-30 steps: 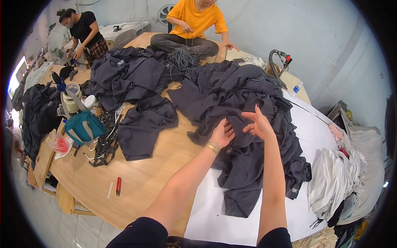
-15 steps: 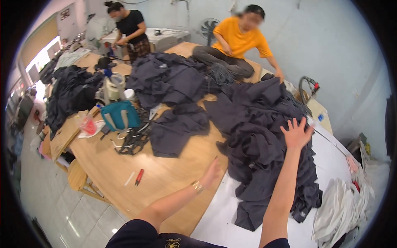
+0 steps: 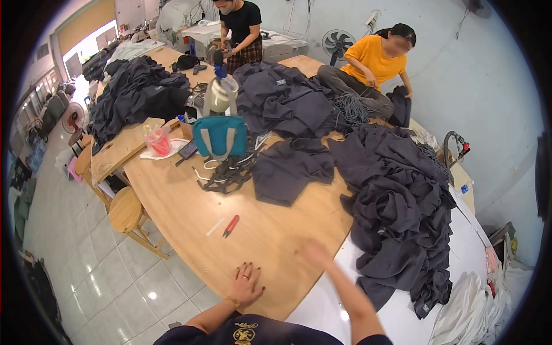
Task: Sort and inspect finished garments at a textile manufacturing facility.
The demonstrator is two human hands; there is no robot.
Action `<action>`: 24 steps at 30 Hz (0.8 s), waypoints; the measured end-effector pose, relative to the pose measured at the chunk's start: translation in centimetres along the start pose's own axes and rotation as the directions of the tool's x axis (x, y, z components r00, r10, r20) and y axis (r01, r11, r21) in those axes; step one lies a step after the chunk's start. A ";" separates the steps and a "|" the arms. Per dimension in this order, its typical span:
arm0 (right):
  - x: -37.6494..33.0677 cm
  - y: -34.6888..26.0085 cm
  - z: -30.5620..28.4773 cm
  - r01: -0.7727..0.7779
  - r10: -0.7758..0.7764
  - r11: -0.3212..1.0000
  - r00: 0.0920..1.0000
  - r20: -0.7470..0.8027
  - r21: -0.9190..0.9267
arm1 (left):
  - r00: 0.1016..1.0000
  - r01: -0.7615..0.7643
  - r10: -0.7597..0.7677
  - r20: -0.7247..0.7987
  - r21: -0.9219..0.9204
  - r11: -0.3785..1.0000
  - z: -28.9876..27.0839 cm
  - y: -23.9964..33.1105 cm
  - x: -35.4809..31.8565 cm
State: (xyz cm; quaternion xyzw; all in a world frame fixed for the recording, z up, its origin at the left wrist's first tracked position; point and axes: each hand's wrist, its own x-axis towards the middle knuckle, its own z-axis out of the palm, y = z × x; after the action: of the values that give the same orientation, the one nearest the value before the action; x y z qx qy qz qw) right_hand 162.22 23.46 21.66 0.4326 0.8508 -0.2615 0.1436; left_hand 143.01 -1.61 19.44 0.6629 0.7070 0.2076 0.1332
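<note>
My left hand (image 3: pixel 246 286) lies flat on the wooden table (image 3: pixel 190 201) near its front edge, fingers spread, with nothing in it. Over the bare wood farther right, my right hand (image 3: pixel 313 253) is smeared by motion, so its fingers cannot be read. Ahead of my left hand rest red thread snips (image 3: pixel 231 226) and a thin white strip (image 3: pixel 215 227). A single dark garment (image 3: pixel 290 172) is spread beyond them. To the right, a long heap of dark garments (image 3: pixel 397 201) covers part of the white surface, apart from my right hand.
A teal bag (image 3: pixel 220 136) stands amid black straps (image 3: pixel 230 175), with a pale jug (image 3: pixel 221 95) behind. More dark piles (image 3: pixel 287 98) lie farther back. A person in orange (image 3: pixel 374 60) sits on the table; another in black (image 3: pixel 240 26) stands behind. Wooden stools (image 3: pixel 126 210) stand left; white cloth (image 3: pixel 471 293) hangs right.
My right hand has left the garment heap and come over the wood. My left hand has come down flat on the table. The person in orange now holds up a dark garment. The view has shifted.
</note>
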 end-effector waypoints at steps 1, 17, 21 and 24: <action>-2.5 -5.6 1.4 -0.028 0.028 0.999 1.000 -0.010 -0.038 | 1.000 0.013 -0.014 0.016 0.044 0.999 -0.1 -0.3 -0.5; -8.4 -9.4 13.5 -0.123 0.046 0.990 0.748 -0.663 -0.069 | 0.987 -0.120 0.059 -0.147 -0.454 0.883 0.7 -3.0 -1.9; -8.0 -9.3 14.2 -0.141 0.061 0.988 0.739 -0.671 -0.066 | 0.946 0.019 -0.241 -0.216 -0.706 0.708 -3.8 -2.7 -6.4; -7.6 -11.0 14.7 -0.164 0.063 0.984 0.698 -0.713 -0.074 | 0.955 0.045 -0.224 -0.193 -0.655 0.754 -6.3 -4.6 -14.7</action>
State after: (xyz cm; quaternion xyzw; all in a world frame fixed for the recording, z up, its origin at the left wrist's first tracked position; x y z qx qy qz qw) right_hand 158.02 4.65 16.72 0.5411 0.8275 -0.0096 -0.1496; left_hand 137.22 -17.11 21.55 0.4905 0.6499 0.5122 0.2733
